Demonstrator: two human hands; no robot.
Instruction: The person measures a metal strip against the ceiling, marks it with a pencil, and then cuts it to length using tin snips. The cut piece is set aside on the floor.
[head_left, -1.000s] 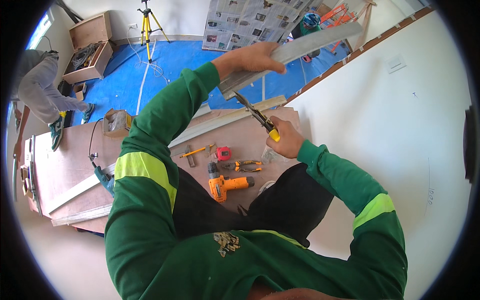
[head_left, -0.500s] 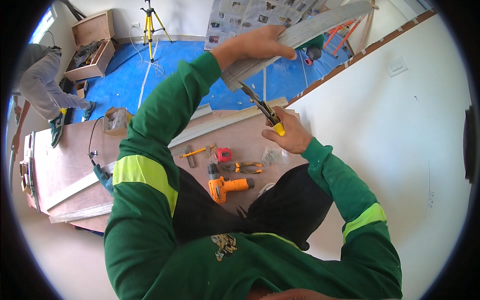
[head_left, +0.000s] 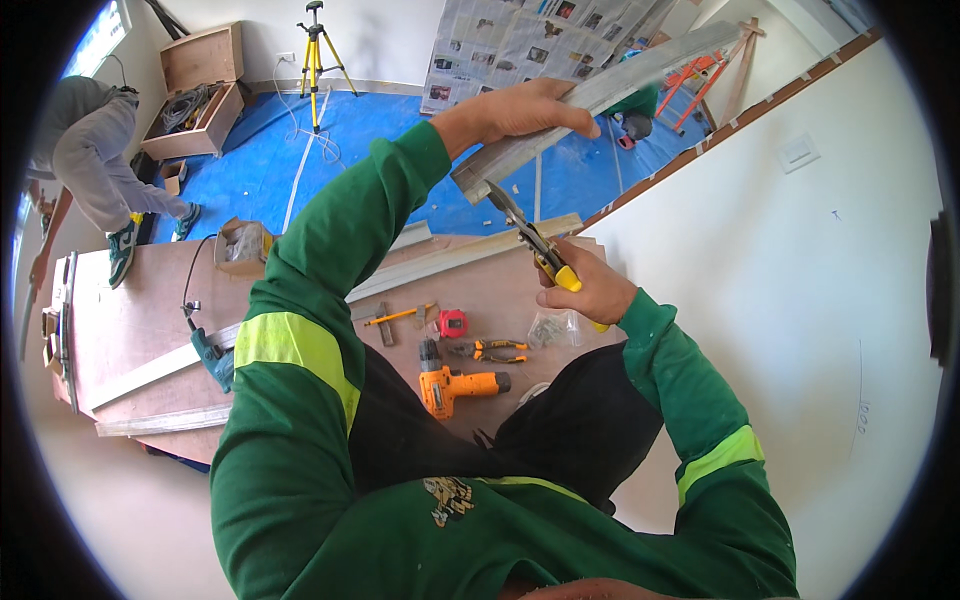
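Observation:
My left hand (head_left: 525, 108) grips a long grey metal channel (head_left: 650, 72), raised and slanting away to the upper right. In my right hand (head_left: 600, 288) is a pair of tin snips (head_left: 532, 236) with yellow handles. Their jaws meet the channel's near end; how far they reach over its edge is hard to make out. Below, on the brown board, lie an orange cordless drill (head_left: 450, 384), orange-handled pliers (head_left: 490, 350), a red tape measure (head_left: 452, 323), a try square (head_left: 386, 324) with a pencil across it, and a clear bag (head_left: 555, 328) of small parts.
More metal channels (head_left: 470, 255) lie on the board (head_left: 270, 300), beside a teal corded power tool (head_left: 212, 358) and a cardboard box (head_left: 243, 245). A person (head_left: 95, 150) stands at left. Beyond are a wooden chest (head_left: 205, 125), a yellow tripod (head_left: 315, 60) and, at right, a white wall (head_left: 760, 270).
The snips' jaws have come up against the channel's end, and a second yellow handle now shows below my right hand. The whole view has shifted slightly.

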